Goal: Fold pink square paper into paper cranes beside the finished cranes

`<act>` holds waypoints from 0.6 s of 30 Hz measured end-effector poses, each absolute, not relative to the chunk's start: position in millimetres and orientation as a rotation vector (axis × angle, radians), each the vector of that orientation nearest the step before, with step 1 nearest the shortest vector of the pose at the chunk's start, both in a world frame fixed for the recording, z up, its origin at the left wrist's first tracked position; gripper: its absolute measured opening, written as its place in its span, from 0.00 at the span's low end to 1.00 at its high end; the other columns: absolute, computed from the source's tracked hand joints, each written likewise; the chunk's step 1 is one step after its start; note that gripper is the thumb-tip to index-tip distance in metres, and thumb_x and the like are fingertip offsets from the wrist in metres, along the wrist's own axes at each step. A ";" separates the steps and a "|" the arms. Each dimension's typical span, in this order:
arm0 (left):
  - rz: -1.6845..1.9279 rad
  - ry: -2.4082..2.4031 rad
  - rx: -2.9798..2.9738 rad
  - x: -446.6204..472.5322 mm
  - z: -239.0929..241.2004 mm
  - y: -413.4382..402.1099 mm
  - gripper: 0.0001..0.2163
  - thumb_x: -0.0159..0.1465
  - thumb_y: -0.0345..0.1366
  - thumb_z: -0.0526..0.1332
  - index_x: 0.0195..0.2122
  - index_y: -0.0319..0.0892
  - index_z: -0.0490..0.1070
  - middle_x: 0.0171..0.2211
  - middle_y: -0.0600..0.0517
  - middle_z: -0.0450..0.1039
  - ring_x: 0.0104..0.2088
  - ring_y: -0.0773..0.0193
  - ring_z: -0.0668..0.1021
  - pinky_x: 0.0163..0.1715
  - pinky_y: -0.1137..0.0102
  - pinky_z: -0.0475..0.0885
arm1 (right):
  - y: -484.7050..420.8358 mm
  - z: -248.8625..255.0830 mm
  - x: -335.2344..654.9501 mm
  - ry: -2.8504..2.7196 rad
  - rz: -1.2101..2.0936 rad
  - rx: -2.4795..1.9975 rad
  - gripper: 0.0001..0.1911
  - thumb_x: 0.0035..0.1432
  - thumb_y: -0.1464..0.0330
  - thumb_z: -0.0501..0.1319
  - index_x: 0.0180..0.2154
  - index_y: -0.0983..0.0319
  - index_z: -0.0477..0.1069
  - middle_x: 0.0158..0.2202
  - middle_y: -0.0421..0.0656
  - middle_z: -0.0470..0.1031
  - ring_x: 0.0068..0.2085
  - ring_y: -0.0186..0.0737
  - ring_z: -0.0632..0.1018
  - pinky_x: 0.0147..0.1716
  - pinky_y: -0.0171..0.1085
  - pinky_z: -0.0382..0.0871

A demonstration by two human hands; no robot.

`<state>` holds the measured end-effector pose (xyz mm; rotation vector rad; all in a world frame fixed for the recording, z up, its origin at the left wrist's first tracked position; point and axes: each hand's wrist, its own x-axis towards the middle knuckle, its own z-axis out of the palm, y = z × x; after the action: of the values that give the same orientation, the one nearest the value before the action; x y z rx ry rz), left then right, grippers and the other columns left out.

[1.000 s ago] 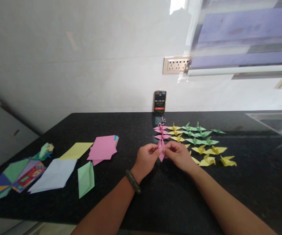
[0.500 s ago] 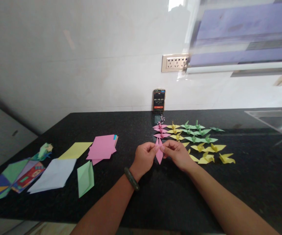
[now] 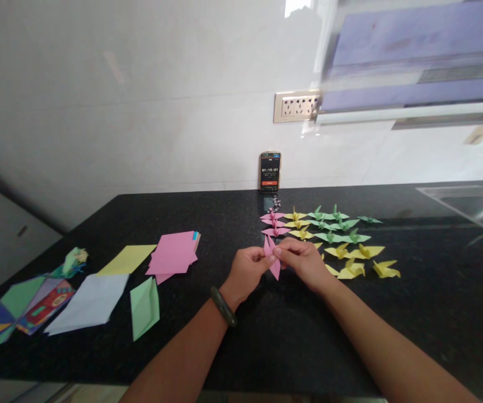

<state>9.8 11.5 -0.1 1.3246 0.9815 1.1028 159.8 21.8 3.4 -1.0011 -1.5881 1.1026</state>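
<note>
While hands (image 3: pixel 272 263) pinch pink fold (image 3: pixel 272 258), cranes (image 3: pixel 329 238) nr.

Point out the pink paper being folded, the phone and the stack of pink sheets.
pink paper (image 3: pixel 273 267), head view, lower tip below the fingers
phone (image 3: pixel 270 171), head view, middle of screen
stack of pink sheets (image 3: pixel 173 253), head view, top sheet

We see both bare forearms entering from the lower edge and converging toward the centre of the view. Our left hand (image 3: pixel 247 268) is raised, fingers curled inward, thumb and forefinger pinched together at its right side; a dark bangle circles the left wrist. Our right hand (image 3: pixel 304 262) mirrors it, knuckles upward, fingertips (image 3: pixel 278 252) pinched and meeting those of the left. Both wrists are slightly flexed, hands touching at the tips.
</note>
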 end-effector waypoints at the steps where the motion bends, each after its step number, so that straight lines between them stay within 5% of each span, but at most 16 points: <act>1: 1.106 0.973 1.319 9.9 0.3 11.6 0.11 0.51 0.40 0.62 0.23 0.35 0.71 0.21 0.53 0.70 0.23 0.68 0.70 0.25 0.73 0.64 | 22.2 2.4 159.9 -1.566 1.148 -0.995 0.13 0.51 0.61 0.59 0.23 0.64 0.71 0.21 0.38 0.66 0.21 0.30 0.67 0.22 0.32 0.60; 18: 1.023 0.980 1.347 10.2 10.6 7.5 0.16 0.55 0.46 0.57 0.24 0.35 0.70 0.19 0.54 0.66 0.20 0.72 0.64 0.20 0.76 0.58 | 22.7 5.1 162.9 -1.466 1.320 -0.924 0.09 0.49 0.63 0.61 0.29 0.64 0.70 0.22 0.37 0.68 0.19 0.27 0.66 0.20 0.30 0.60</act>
<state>10.2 7.5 10.6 1.3466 0.9798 1.0230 162.9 22.7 5.1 -0.9244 -1.4661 1.3203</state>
